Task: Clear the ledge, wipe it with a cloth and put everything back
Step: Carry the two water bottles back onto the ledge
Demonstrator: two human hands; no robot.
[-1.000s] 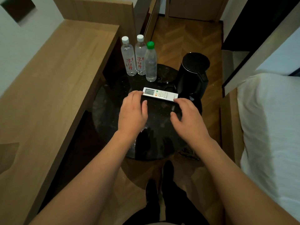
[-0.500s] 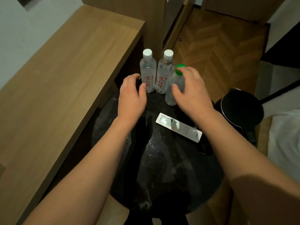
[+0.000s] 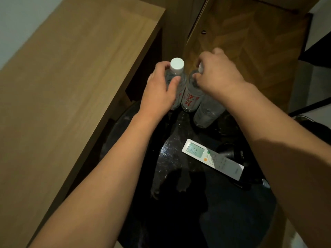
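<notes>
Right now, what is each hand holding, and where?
Left hand grips the left white-capped water bottle at its shoulder. Right hand grips the middle bottle near its top.

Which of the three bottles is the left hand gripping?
The leftmost bottle, nearest the wooden desk, its white cap showing. The left hand curls round its body; the right hand covers the other two bottles' tops.

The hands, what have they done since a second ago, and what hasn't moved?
Both left the remote: the left hand now grips the left white-capped bottle, the right hand closes over the other two bottles' tops. Remote and bottles remain on the black table.
</notes>
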